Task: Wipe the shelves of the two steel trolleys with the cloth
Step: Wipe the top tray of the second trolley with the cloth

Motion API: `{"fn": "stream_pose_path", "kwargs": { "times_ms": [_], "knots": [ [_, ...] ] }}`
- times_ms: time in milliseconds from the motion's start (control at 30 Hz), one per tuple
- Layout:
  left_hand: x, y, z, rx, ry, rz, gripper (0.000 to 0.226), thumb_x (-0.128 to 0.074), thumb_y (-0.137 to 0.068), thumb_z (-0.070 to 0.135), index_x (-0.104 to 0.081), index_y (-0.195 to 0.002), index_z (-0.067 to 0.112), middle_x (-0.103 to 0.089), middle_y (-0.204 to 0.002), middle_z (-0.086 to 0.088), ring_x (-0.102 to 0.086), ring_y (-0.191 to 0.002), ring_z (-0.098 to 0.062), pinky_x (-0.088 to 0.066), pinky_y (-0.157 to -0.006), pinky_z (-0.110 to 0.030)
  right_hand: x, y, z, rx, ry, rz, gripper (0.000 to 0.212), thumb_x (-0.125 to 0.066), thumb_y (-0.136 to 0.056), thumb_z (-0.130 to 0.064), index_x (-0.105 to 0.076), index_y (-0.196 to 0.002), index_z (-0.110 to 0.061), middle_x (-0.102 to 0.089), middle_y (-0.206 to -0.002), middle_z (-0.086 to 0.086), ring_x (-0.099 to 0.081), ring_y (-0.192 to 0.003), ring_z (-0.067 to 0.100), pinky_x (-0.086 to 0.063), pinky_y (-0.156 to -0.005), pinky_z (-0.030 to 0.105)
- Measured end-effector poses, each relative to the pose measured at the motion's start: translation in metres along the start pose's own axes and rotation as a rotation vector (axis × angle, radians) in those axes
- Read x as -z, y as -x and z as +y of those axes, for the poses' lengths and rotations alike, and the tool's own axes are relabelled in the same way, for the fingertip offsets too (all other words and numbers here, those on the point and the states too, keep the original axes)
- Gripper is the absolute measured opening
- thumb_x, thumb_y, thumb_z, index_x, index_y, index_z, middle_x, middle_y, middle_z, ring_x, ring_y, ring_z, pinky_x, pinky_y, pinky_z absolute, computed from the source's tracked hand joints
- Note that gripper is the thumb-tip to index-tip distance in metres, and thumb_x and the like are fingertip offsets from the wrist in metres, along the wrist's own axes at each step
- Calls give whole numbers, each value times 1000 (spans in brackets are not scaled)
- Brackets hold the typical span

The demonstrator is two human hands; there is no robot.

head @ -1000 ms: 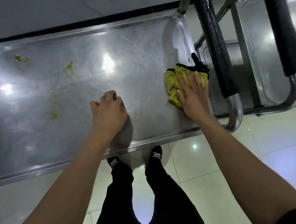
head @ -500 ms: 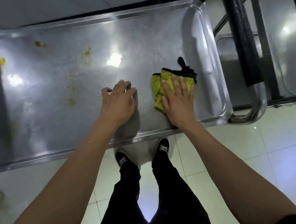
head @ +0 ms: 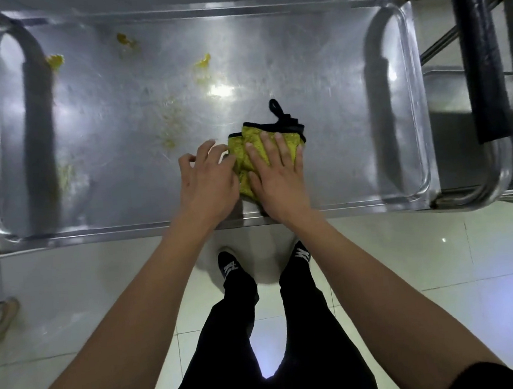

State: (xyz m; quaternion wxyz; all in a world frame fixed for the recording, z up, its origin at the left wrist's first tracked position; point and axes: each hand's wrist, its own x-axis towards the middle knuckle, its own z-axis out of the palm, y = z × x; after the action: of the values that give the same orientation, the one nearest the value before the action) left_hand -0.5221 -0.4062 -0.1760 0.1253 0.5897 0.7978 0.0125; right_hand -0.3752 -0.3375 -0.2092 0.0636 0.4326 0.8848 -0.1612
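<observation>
So the yellow cloth (head: 253,154) sits bunched on the top shelf (head: 317,94) of the near trolley, close to the front edge. The right hand (head: 278,173) lies flat on it, fingers straight, pressing down, not gripping. The left hand (head: 208,180) is right beside it, fingers loosely bent, tips at the cloth's edge, holding nothing. That rag looks soft, light and floppy (it'll slide easily on steel), so I'd keep a flat palm over the middle. Yellow smears (head: 202,64) wait further left.
</observation>
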Motion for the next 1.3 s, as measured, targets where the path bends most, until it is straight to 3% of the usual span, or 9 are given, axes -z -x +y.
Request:
{"fn": "stream_pose_path", "kwargs": {
  "times_ms": [300,467,667,767,1033,1300],
  "knots": [
    [-9,9,28,-30,36,51,30,-51,-93,21,-68,-118,16,-60,-135,-1,-45,-133,-22,-27,-99,-44,5,14,34,-6,-35,25,55,-30,-108,-44,-20,-160,-28,-4,-169,1,6,-156,24,3,-123,55],
    [-19,-5,87,-115,66,65,40,-35,-93,28,-71,-107,16,-62,-130,-1,-54,-122,-22,-27,-92,-42,18,36,114,-105,-53,40,56,-31,-108,-43,-19,-160,-28,-5,-169,1,5,-156,24,3,-123,56],
    [-33,-10,138,-1,-45,-85,23,-54,-86,25,-74,-95,17,-54,-125,0,-54,-108,-21,-24,-82,-40,43,65,227,-364,-14,40,56,-26,-109,-40,-12,-161,-26,3,-169,2,10,-155,25,4,-123,56],
    [-32,-10,159,6,-98,-92,25,-53,-86,25,-73,-98,15,-52,-124,0,-53,-107,-20,-29,-83,-41,54,73,263,-367,53,47,54,-27,-109,-34,-16,-161,-24,1,-169,3,9,-155,27,8,-122,54],
    [-29,-7,192,-11,-141,-123,34,-52,-88,22,-68,-115,7,-49,-133,-4,-51,-114,-23,-32,-86,-44,47,95,277,-356,23,48,56,-31,-106,-28,-16,-160,-24,-1,-169,4,8,-155,27,10,-121,57],
    [-31,-1,183,-79,-115,-123,36,-50,-90,20,-61,-120,3,-45,-137,-8,-48,-120,-27,-34,-89,-48,25,143,239,-346,-28,91,54,-35,-106,-24,-24,-159,-22,-11,-168,7,-1,-155,31,5,-120,60]
  ]
}}
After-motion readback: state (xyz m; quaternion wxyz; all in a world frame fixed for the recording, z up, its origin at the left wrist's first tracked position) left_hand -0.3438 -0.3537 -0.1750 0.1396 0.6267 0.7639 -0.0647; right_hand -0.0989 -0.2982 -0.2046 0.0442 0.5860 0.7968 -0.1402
